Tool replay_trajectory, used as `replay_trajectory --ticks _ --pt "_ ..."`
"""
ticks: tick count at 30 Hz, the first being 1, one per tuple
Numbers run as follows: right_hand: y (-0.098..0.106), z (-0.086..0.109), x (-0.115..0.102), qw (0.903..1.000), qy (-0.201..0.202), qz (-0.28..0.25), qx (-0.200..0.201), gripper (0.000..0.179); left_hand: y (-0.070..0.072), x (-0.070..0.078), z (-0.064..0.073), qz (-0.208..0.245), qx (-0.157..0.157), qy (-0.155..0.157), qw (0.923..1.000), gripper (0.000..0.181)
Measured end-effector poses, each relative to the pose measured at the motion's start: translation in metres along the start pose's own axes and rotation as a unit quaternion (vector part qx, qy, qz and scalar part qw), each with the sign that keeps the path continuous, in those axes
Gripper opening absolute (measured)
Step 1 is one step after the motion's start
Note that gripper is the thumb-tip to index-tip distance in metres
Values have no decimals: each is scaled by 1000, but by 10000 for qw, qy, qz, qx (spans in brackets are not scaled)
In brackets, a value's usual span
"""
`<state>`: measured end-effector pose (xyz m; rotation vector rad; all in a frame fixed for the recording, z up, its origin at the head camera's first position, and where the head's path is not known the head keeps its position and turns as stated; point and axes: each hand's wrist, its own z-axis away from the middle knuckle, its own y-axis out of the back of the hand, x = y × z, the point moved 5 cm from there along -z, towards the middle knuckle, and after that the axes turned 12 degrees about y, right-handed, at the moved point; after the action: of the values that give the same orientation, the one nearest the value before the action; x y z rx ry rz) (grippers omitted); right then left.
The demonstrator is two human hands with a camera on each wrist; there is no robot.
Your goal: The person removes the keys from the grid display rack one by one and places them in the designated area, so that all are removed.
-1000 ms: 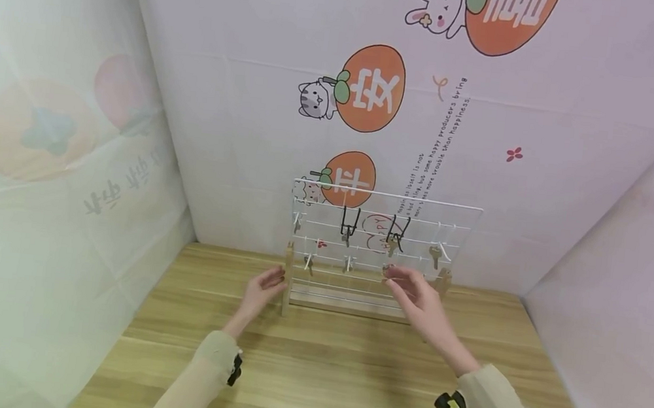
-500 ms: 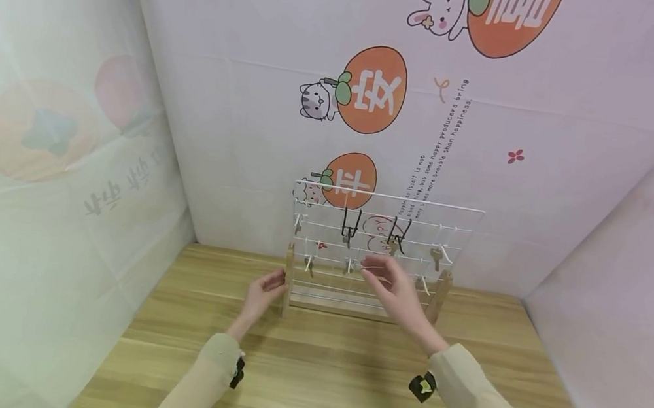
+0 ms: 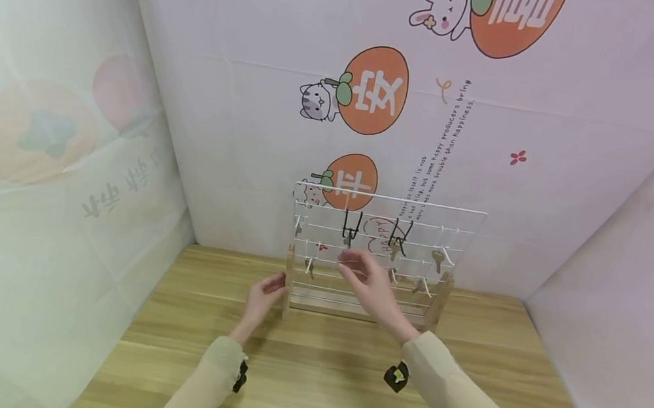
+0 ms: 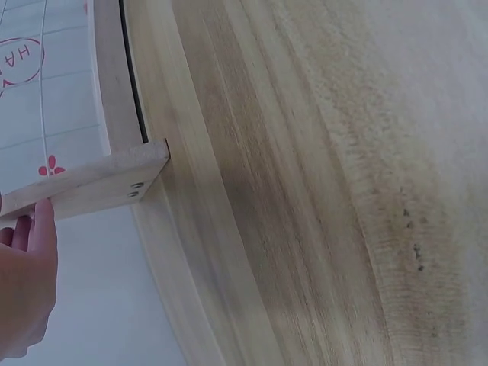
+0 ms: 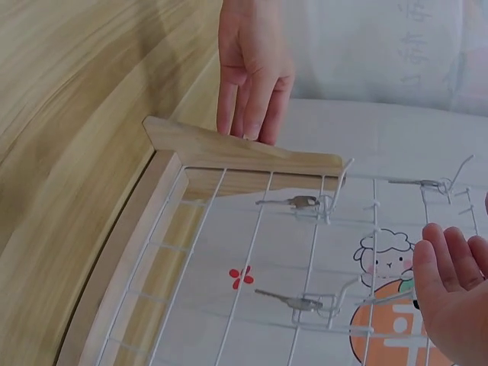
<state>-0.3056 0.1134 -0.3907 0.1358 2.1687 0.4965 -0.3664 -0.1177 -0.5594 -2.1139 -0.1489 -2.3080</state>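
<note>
A white wire grid rack stands on the table in a wooden frame, with several keys hanging from its hooks. My left hand touches the left wooden post from its outer side, fingers fairly straight, as the right wrist view also shows. My right hand is in front of the grid's middle, fingers loosely bent, with nothing visible between them. Just above its fingertips a key hangs on a black hook. In the right wrist view, a lower-row key hangs to the left of the right fingers.
More keys hang at the right, one on an upper white hook and another lower key. The right post supports that end. Wood-grain table extends in front; a printed cloth wall rises close behind.
My right hand has moved left along the grid, from the lower right hooks to the middle, uncovering lower keys behind it. My left hand stays at the left post.
</note>
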Motion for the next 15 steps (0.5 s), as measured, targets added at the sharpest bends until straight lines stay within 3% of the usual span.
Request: replay_trajectory --ticks 15 --pt "-34 -20 0 9992 -215 -327 -9 33 -1 4 5 -104 519 -50 9986 32"
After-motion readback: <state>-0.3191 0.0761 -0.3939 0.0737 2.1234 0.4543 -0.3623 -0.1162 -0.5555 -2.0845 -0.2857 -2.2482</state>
